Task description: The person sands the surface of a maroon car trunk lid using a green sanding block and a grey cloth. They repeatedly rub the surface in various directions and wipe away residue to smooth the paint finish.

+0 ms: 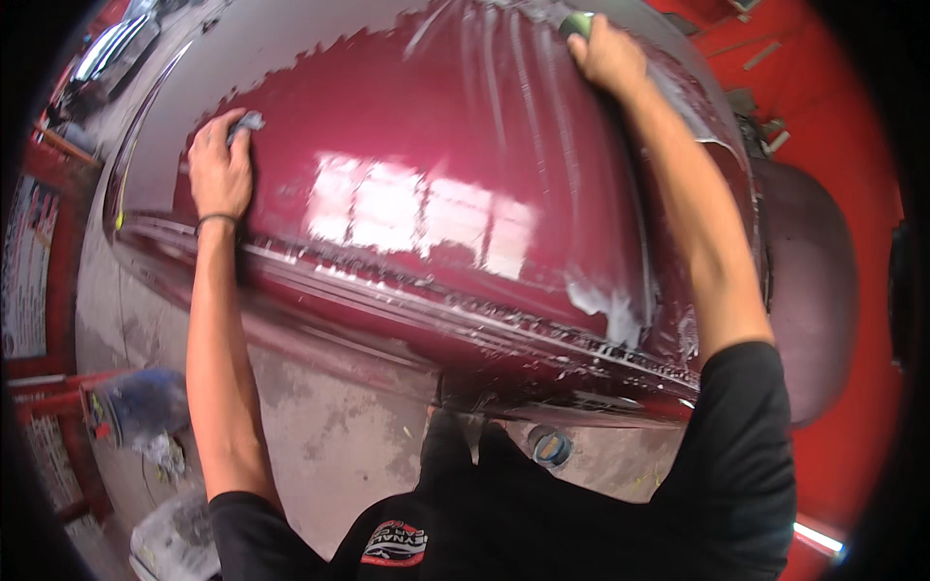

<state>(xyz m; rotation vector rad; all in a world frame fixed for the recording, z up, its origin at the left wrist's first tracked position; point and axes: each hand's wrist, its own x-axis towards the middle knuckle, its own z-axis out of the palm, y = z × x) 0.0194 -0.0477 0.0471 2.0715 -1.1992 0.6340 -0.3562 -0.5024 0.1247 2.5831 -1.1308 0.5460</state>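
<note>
A wet, glossy maroon car panel (407,126), roof-like and wide, spreads out in front of me. Toward its far left, my left hand (221,169) is closed around a small grey, crumpled cloth-like piece (252,121) pressed on the paint. My right hand (612,60) reaches to the far right part and grips a green sanding block (576,24), held against the surface. Milky streaks run down the paint from near that block. A dull grey film (281,34) covers the far edge, with a ragged border against the shiny maroon. Window reflections show mid-panel.
Trim rails (387,290) run along the panel's near side. By my feet stands a small round tub (550,446) with something tan in it. A blue bucket (145,407) is at the left. Another dull maroon panel (804,290) lies right, beside a red surface (872,349).
</note>
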